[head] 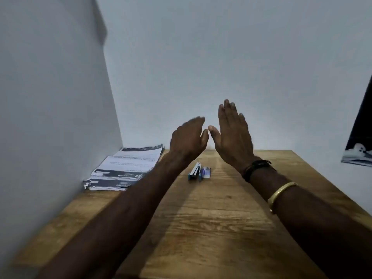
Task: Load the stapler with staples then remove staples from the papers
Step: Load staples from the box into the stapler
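A small blue and white stapler (194, 174) lies on the wooden table (211, 228), near its middle. Right beside it on the right sits a small purple and white box of staples (206, 172). A stack of printed papers (126, 168) rests at the table's back left corner, against the wall. My left hand (189, 139) and my right hand (233, 135) are both raised above the table's far edge, palms facing away, thumbs almost touching. Both hold nothing, and their fingers are stretched out. The stapler lies below and between my wrists.
White walls close the table in at the back and on the left. A dark poster or cloth (360, 137) hangs at the right edge. I wear a dark wristband (254, 169) and a gold bangle (280, 193) on my right arm.
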Demonstrator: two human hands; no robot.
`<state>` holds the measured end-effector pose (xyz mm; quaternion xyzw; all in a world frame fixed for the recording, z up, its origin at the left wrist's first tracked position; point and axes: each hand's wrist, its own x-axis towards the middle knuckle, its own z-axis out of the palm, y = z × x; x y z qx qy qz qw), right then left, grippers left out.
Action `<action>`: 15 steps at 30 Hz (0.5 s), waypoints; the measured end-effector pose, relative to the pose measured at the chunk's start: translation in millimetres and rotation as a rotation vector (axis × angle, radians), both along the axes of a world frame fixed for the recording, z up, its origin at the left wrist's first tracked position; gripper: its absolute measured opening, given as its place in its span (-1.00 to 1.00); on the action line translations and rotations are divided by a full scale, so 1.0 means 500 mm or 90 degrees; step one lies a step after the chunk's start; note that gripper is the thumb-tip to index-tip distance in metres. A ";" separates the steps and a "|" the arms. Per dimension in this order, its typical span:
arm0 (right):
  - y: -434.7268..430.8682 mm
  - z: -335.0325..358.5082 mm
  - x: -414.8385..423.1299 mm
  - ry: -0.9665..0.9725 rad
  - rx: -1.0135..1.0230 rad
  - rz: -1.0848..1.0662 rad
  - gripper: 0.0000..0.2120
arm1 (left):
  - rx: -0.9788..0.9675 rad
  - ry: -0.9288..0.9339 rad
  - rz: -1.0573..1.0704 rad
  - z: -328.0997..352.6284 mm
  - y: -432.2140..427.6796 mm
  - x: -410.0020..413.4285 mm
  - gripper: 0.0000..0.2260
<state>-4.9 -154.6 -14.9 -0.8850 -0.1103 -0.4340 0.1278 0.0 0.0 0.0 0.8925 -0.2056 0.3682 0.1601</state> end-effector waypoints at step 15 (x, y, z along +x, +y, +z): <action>0.049 -0.136 -0.002 0.357 0.008 0.100 -0.79 | -0.103 0.418 -0.024 -0.143 0.068 0.013 -0.67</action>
